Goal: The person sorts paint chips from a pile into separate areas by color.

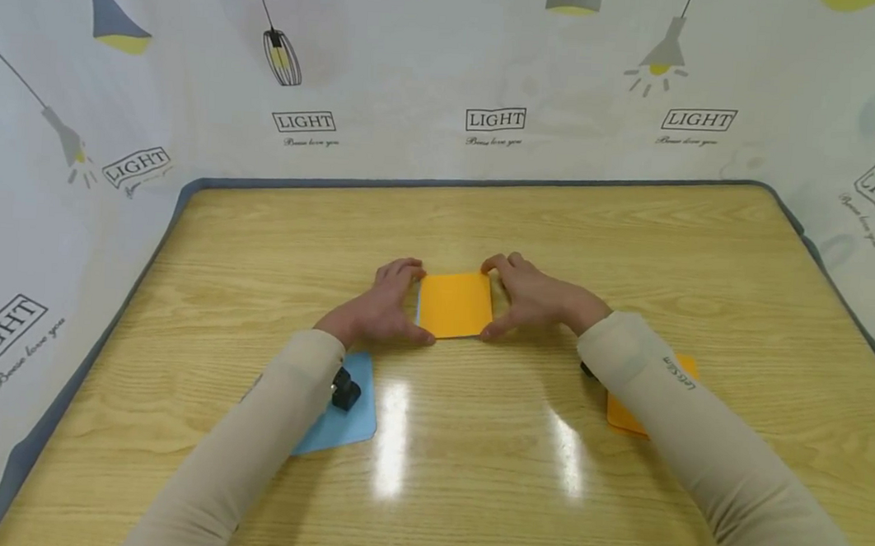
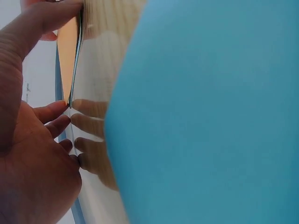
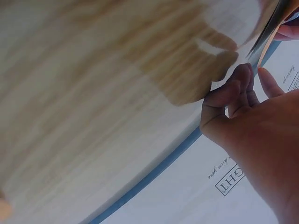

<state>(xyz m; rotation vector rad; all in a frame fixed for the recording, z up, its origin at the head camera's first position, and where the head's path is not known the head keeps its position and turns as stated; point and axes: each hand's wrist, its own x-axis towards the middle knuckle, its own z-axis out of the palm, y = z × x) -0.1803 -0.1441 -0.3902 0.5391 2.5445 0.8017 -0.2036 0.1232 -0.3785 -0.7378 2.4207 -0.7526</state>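
Observation:
Mid-table, a thin orange square card [image 1: 455, 305] lies over a blue layer, whose edge shows along its left side. My left hand [image 1: 387, 307] holds its left side, thumb at the near corner and fingertips at the far one. Opposite, my right hand [image 1: 531, 296] spans the right side the same way, thumb near and index finger far. From the left wrist view, the card's thin edge [image 2: 74, 70] runs between thumb and fingers. The right wrist view shows the right hand [image 3: 261, 112] with fingertips right at the card's corner.
A light blue sheet [image 1: 356, 417] lies under my left forearm, large in the left wrist view. Orange cards [image 1: 626, 416] lie partly hidden under my right sleeve [image 1: 668, 409]. The glossy wooden table [image 1: 471, 473] meets white lamp-printed sheeting [image 1: 403, 73] at the back and sides.

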